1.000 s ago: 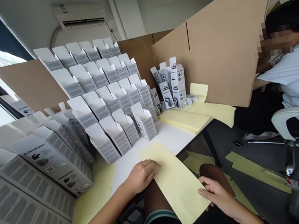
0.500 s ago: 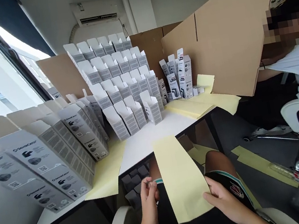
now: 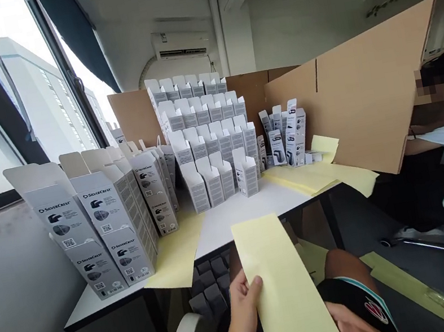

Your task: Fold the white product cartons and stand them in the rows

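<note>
The left hand (image 3: pixel 244 305), free a moment ago, now pinches the yellow sheet (image 3: pixel 288 286) by its left edge, thumb on top — probably steadying it. The right hand (image 3: pixel 353 326) is at the right edge — grip unclear. The sheet is above the lap (image 3: pixel 351 289), before the table (image 3: pixel 234 213).

A white counter (image 3: pixel 219 223) with a dark edge leaves a bare front strip, reachable from the near side. Tiered white-and-grey open cardboard boxes (image 3: pixel 212 145) wall off its back; tall white-and-grey printed cardboard boxes (image 3: pixel 115 207) stand along the left. A large brown cardboard panel (image 3: pixel 359 113) bars the right. The pale yellow rectangular paper sheet (image 3: pixel 287 292) screens the middle approach; a hand could pass left of it.
</note>
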`<state>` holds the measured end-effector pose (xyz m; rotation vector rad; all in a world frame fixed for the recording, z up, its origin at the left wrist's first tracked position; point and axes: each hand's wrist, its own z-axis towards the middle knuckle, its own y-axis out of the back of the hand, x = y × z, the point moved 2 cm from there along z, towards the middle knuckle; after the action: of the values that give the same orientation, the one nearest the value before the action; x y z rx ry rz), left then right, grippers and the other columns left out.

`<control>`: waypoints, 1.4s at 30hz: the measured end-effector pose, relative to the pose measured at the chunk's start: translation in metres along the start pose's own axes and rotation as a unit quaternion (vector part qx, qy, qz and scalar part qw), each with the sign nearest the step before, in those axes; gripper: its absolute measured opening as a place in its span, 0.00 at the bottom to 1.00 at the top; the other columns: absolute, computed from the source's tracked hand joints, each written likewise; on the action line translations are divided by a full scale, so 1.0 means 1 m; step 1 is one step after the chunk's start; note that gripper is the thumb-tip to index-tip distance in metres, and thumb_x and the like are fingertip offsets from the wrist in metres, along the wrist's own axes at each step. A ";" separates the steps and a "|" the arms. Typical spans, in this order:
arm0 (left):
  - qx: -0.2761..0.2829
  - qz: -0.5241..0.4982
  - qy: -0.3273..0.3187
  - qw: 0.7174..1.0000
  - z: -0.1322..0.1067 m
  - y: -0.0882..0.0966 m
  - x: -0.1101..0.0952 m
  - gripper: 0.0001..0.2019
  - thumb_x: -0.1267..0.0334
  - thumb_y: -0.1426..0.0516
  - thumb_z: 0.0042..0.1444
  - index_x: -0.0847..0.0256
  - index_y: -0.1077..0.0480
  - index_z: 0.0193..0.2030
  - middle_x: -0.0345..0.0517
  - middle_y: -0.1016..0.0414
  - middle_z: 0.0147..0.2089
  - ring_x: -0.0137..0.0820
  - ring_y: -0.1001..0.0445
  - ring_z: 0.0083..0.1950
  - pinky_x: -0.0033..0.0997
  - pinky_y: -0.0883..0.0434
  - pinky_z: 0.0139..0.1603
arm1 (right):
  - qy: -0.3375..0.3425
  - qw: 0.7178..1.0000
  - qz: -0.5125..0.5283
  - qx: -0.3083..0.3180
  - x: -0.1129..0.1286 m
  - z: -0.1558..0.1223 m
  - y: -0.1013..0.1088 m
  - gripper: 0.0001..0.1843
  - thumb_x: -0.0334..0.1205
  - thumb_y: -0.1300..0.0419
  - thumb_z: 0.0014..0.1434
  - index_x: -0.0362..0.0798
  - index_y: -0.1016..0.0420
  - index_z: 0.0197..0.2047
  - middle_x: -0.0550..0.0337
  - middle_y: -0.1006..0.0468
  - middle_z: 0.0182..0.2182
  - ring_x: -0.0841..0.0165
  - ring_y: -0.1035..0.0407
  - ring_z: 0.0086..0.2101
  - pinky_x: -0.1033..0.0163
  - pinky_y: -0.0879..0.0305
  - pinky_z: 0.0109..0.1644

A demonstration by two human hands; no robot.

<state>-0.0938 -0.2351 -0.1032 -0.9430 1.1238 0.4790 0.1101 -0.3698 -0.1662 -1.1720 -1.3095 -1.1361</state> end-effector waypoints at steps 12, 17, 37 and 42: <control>0.029 -0.009 -0.069 0.997 -0.019 -0.007 -0.049 0.25 0.49 0.34 0.55 0.60 0.28 0.55 0.54 0.18 0.50 0.41 0.17 0.42 0.37 0.21 0.42 | 0.100 0.985 -0.080 -0.113 0.109 0.023 -0.037 0.22 0.59 0.35 0.57 0.48 0.16 0.39 0.55 0.20 0.29 0.59 0.27 0.31 0.60 0.27 0.35; -0.023 0.009 -0.119 0.993 -0.023 0.003 -0.079 0.24 0.51 0.35 0.59 0.61 0.31 0.57 0.55 0.18 0.49 0.41 0.17 0.44 0.36 0.20 0.41 | 0.141 0.981 -0.116 -0.073 0.126 0.035 -0.046 0.21 0.57 0.39 0.61 0.48 0.17 0.36 0.57 0.22 0.27 0.62 0.30 0.30 0.64 0.31 0.32; 0.188 0.367 -0.020 0.911 -0.053 -0.020 -0.067 0.25 0.52 0.48 0.69 0.55 0.39 0.70 0.46 0.21 0.43 0.34 0.24 0.43 0.27 0.27 0.41 | 0.075 0.978 -0.162 0.107 0.165 0.009 -0.015 0.23 0.58 0.42 0.65 0.43 0.25 0.38 0.55 0.24 0.31 0.69 0.32 0.29 0.66 0.37 0.33; 0.223 0.446 -0.028 0.867 -0.054 -0.024 -0.057 0.20 0.53 0.46 0.69 0.53 0.31 0.64 0.40 0.25 0.32 0.29 0.30 0.33 0.24 0.33 0.34 | 0.120 0.957 -0.168 0.204 0.153 0.014 -0.013 0.24 0.54 0.44 0.65 0.44 0.35 0.25 0.65 0.38 0.21 0.76 0.44 0.24 0.68 0.47 0.27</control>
<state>-0.1277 -0.2854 -0.0484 0.0524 1.5057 0.9272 0.0919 -0.3486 -0.0145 -0.5042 -1.4947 -1.1332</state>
